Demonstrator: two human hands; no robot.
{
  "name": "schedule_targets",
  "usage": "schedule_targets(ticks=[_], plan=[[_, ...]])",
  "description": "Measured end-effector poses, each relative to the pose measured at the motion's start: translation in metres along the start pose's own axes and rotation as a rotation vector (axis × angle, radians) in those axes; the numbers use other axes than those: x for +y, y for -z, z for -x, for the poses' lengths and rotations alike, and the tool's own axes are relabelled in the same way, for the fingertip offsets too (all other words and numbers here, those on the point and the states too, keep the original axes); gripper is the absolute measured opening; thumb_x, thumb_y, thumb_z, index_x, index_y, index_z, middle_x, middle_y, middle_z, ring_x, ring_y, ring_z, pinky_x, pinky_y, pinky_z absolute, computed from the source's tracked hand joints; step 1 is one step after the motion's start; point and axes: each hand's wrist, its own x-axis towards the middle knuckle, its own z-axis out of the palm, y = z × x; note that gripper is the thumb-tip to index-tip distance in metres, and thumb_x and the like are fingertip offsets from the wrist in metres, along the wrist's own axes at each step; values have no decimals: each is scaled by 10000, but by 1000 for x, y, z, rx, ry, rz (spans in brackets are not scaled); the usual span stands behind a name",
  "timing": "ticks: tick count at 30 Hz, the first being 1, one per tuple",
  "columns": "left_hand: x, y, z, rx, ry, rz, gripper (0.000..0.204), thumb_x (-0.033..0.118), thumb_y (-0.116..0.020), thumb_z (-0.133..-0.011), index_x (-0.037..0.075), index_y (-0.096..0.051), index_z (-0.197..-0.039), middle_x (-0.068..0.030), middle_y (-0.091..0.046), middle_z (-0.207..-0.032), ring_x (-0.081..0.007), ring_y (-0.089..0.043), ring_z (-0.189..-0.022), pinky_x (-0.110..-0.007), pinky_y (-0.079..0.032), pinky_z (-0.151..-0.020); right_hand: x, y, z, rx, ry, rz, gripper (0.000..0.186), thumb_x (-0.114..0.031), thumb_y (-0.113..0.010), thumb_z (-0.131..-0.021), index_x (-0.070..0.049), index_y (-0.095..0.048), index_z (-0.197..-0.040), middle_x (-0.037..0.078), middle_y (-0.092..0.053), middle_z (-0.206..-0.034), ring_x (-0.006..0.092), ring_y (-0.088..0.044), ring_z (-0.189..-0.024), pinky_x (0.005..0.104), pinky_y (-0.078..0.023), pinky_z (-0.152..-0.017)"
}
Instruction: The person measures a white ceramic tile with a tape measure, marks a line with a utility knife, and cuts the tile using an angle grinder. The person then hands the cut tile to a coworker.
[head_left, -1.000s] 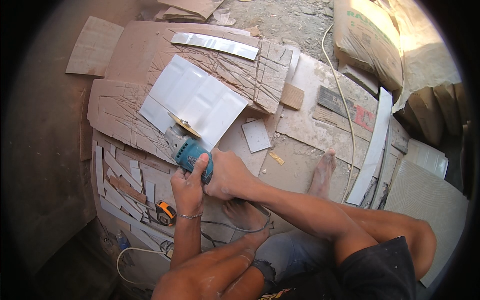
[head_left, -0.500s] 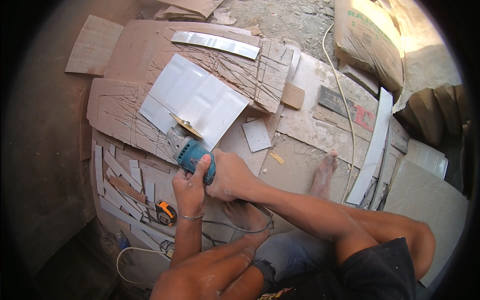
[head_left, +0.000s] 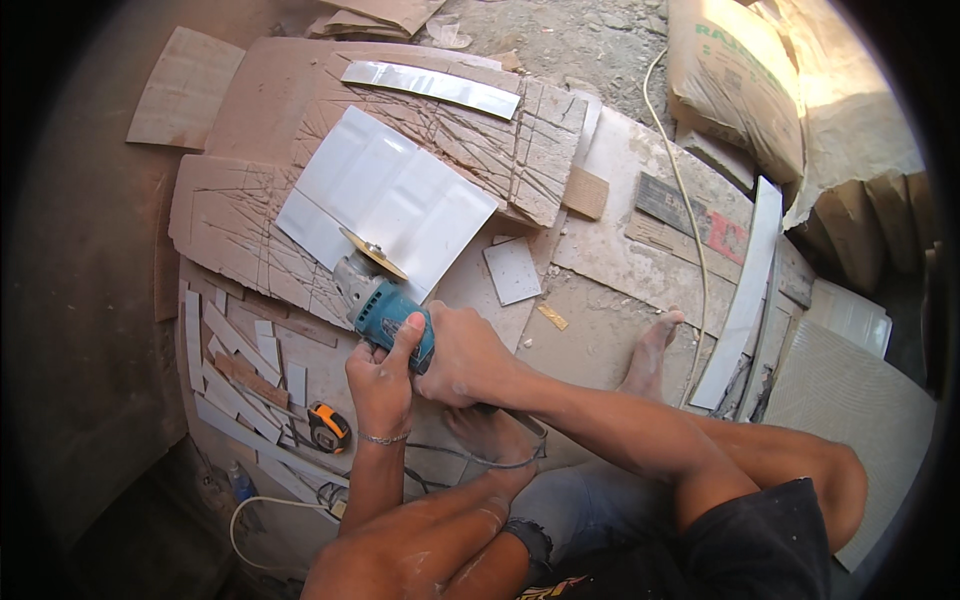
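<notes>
A teal angle grinder (head_left: 385,315) with a yellowish disc (head_left: 374,254) is held in both my hands. My left hand (head_left: 382,385) grips its body from the left, thumb laid along the top. Wrapped round the rear of the grinder is my right hand (head_left: 462,355), its fingertips partly hidden. The disc stands over the near edge of a glossy white tile (head_left: 400,190); I cannot tell whether it touches. Under the tile lies a scored, dusty board (head_left: 235,200). A narrow white tile strip (head_left: 430,86) rests on that board, beyond the tile.
Tile offcuts (head_left: 240,370) and an orange-black tape measure (head_left: 328,428) lie at the left. A small white tile piece (head_left: 512,270) sits right of the grinder. A pale cable (head_left: 690,190), a long white strip (head_left: 742,290) and a filled sack (head_left: 735,85) are at the right. My bare feet flank the work.
Almost nothing differs. The view has shifted very slightly, and both hands keep the same hold on the angle grinder over the tile.
</notes>
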Motion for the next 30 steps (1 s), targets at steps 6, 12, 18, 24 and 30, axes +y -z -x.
schedule_targets(ticks=[6, 12, 18, 24, 30], plan=[[1, -2, 3, 10, 7, -5, 308, 132, -838, -928, -55, -660, -1097, -84, -732, -1004, -111, -678, -837, -261, -554, -746, -2, 3, 3, -20, -19, 2, 495, -195, -772, -705, 134, -580, -1021, 357, -687, -877, 523, -709, -888, 500, -586, -808], [0, -4, 6, 29, 20, -20, 307, 127, -831, -933, -57, -656, -1106, -89, -728, -1012, -118, -681, -852, -268, -556, -753, -2, 5, 7, -32, -33, 20, 500, -188, -766, -709, 132, -576, -1044, 354, -689, -898, 517, -708, -908, 494, -584, -817], [-4, -2, 4, 13, 19, -3, 296, 125, -831, -934, -53, -661, -1098, -89, -730, -1011, -121, -683, -848, -272, -558, -750, 2, 3, 5, -38, -28, 20, 495, -179, -762, -708, 135, -571, -1040, 357, -682, -885, 518, -706, -898, 494, -584, -805], [-1, -4, 7, 20, 25, -15, 295, 129, -838, -929, -49, -664, -1085, -84, -729, -1001, -117, -679, -830, -268, -555, -732, 0, 5, 7, -56, -38, 26, 509, -192, -787, -709, 132, -557, -1027, 356, -684, -898, 517, -711, -901, 497, -591, -810], [-3, -3, 7, 19, 29, -13, 302, 126, -842, -925, -51, -658, -1087, -84, -727, -995, -116, -676, -825, -268, -552, -719, -2, 9, 9, -94, -59, 45, 570, -223, -839, -718, 132, -549, -1057, 356, -694, -956, 504, -723, -944, 491, -604, -832]])
